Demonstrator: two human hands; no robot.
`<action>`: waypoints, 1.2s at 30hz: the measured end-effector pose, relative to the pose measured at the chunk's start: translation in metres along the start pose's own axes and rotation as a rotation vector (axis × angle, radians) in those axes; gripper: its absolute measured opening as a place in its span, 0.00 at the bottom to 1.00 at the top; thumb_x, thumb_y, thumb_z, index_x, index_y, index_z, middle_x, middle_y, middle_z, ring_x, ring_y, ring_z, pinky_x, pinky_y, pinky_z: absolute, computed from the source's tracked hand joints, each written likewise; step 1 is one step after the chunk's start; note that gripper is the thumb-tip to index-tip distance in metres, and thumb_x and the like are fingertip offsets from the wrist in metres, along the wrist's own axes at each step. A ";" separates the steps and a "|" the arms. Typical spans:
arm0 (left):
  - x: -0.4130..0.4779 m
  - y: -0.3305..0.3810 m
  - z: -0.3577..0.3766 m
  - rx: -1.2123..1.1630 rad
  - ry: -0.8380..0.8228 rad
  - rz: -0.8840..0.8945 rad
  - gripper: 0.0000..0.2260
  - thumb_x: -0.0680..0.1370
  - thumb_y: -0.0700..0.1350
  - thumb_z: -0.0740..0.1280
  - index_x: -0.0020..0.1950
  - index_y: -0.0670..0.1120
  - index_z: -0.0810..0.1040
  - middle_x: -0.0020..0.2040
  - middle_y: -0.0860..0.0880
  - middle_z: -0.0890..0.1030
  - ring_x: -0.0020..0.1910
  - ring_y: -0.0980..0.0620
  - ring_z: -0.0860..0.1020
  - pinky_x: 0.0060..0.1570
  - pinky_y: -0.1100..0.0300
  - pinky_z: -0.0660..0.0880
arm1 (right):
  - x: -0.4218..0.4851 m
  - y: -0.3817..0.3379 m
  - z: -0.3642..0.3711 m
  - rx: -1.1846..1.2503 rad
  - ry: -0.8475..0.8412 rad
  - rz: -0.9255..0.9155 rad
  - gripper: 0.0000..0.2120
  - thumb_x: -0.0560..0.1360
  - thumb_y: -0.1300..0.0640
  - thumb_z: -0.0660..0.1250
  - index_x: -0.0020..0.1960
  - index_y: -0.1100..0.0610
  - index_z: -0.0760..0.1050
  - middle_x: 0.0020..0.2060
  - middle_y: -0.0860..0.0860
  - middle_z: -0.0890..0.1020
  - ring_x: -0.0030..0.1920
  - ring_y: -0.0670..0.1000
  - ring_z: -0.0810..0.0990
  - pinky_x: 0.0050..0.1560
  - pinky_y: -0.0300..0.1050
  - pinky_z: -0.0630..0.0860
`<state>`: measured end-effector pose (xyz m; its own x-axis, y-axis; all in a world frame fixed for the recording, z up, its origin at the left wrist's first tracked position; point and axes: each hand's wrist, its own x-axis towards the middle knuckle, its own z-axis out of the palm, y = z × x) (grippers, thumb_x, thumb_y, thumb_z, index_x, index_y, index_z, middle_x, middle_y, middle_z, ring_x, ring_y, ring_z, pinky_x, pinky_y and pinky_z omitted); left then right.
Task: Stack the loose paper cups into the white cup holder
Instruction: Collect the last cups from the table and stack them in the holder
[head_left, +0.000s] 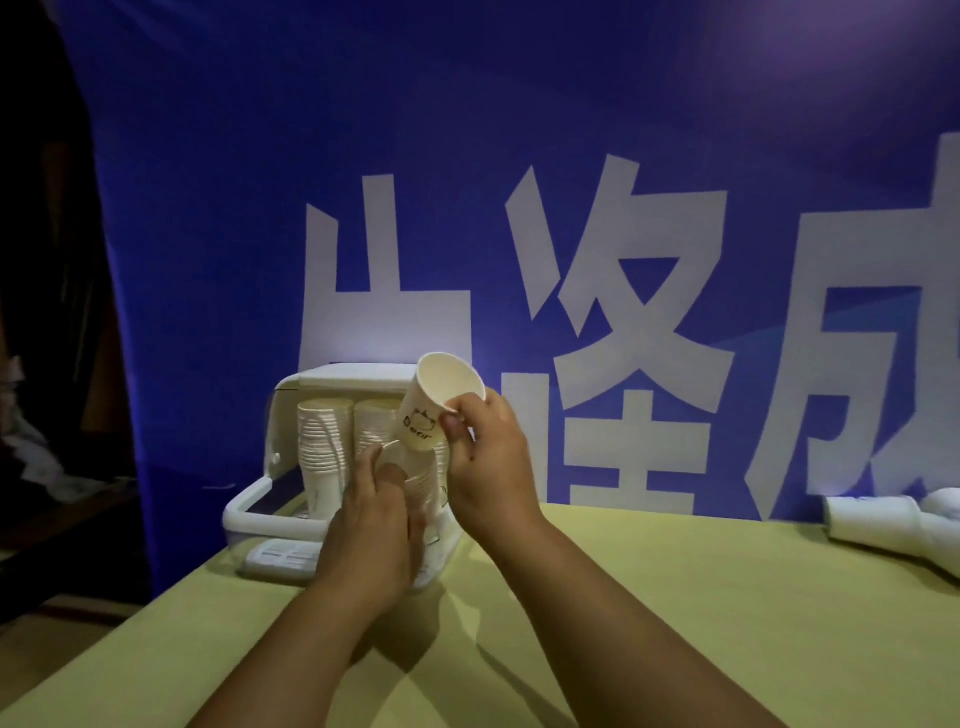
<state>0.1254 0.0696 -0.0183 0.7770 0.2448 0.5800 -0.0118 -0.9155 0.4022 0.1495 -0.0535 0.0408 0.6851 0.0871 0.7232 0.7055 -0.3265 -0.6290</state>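
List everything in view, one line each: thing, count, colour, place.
cup holder: one, white, far left of the table.
upright cup stacks: two, white, side by side inside the cup holder.
third cup stack: one, white, at the holder's front right.
single paper cup: one, white with dark print, tilted above the third cup stack.
lying cup stacks: count unclear, white, table's right edge, partly cut off.
table: one, yellow-green top.
banner: one, blue with large white characters, behind the table.
left hand: grips the third cup stack.
right hand: pinches the single paper cup.
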 end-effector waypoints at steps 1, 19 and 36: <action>0.000 0.001 0.000 -0.073 0.024 -0.033 0.29 0.81 0.50 0.67 0.76 0.52 0.56 0.81 0.49 0.55 0.76 0.46 0.65 0.67 0.51 0.72 | -0.001 0.001 0.000 -0.043 -0.034 -0.001 0.07 0.82 0.54 0.62 0.58 0.50 0.76 0.66 0.48 0.72 0.62 0.48 0.73 0.55 0.35 0.72; 0.004 -0.005 0.010 -0.143 0.052 -0.069 0.36 0.83 0.48 0.64 0.83 0.53 0.44 0.83 0.53 0.46 0.81 0.47 0.54 0.75 0.45 0.64 | -0.022 0.017 0.018 -0.364 -0.473 -0.029 0.33 0.80 0.58 0.66 0.80 0.45 0.55 0.81 0.46 0.47 0.80 0.53 0.51 0.76 0.51 0.58; -0.026 0.039 -0.003 -0.091 0.142 0.167 0.10 0.72 0.41 0.73 0.47 0.54 0.77 0.47 0.55 0.77 0.46 0.52 0.76 0.41 0.58 0.73 | -0.048 0.043 -0.092 -0.555 -0.190 0.272 0.07 0.78 0.47 0.68 0.52 0.48 0.79 0.43 0.44 0.80 0.42 0.45 0.78 0.48 0.40 0.79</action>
<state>0.1029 0.0279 -0.0157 0.6635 0.1406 0.7349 -0.1941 -0.9162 0.3506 0.1305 -0.1582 0.0050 0.8824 0.0806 0.4636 0.3380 -0.7940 -0.5053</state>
